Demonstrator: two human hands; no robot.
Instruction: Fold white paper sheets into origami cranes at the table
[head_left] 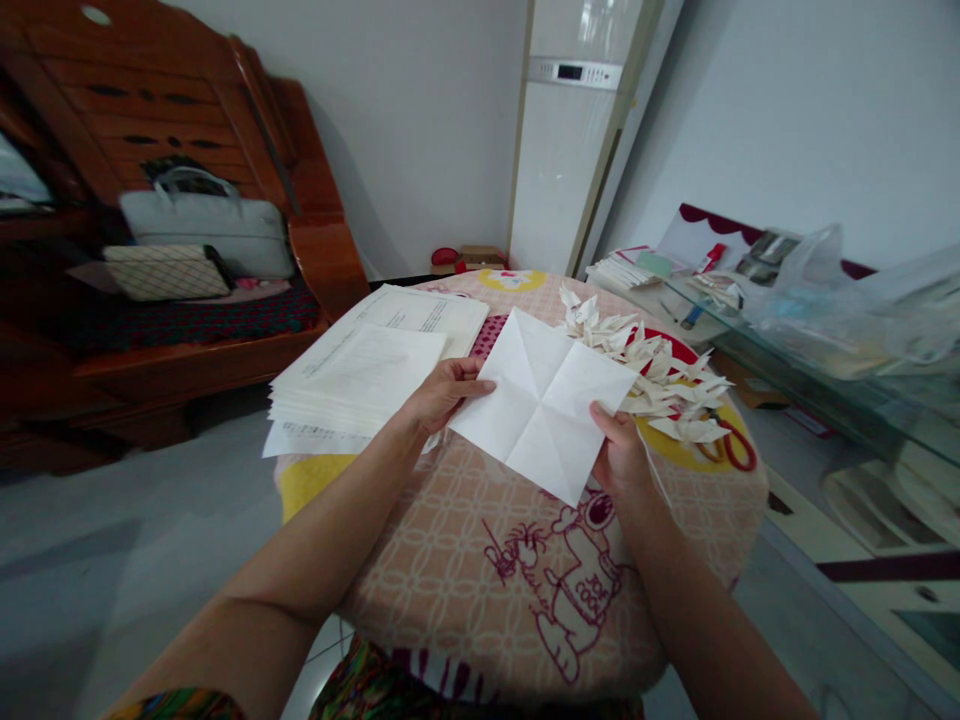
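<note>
A white square sheet of paper [541, 400] with creases crossing at its middle is spread between my two hands above the table. My left hand [450, 392] pinches its left corner between thumb and fingers. On the opposite side, my right hand [621, 450] grips the edge, thumb on top and fingers hidden underneath. Just behind the sheet lies a pile of folded paper pieces [660, 375] with pointed tips. Left of it rests a thick stack of paper [337, 375], some sheets printed, with a smaller blank sheet on top.
The round table wears a patterned cloth [450, 540]. Red-handled scissors [739, 445] lie by the folded pieces. At right stands a glass-topped cabinet [825, 390] with plastic bags [817, 300]. A wooden bench [225, 360] holding a grey bag [210, 230] is at left.
</note>
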